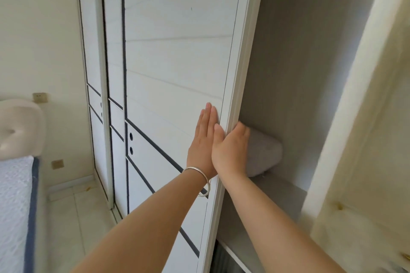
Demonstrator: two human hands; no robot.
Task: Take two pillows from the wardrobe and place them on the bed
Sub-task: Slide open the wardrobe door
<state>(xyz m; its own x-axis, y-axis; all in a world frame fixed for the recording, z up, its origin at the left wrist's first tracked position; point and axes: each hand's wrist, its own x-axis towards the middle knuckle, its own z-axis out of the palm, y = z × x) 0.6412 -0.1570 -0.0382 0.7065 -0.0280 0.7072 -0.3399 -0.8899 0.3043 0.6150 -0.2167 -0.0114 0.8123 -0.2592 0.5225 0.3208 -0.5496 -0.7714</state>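
A white sliding wardrobe door (177, 62) with dark trim lines fills the middle. My left hand (203, 142) lies flat on the door's face near its right edge, fingers straight, a silver bangle on the wrist. My right hand (231, 150) curls around the door's edge (235, 86), fingers hidden behind it. In the opened gap a grey pillow (264, 155) lies on a grey shelf (277, 186), partly hidden behind my right hand. The bed (13, 195), with a white textured mattress and blue piping, shows at the far left.
A cream padded headboard (20, 126) stands above the mattress. Another cream door or panel (366, 139) with small brass fittings stands at the right, narrowing the gap. Light floor tiles (73, 217) lie between bed and wardrobe. Wall sockets (40, 97) sit near the headboard.
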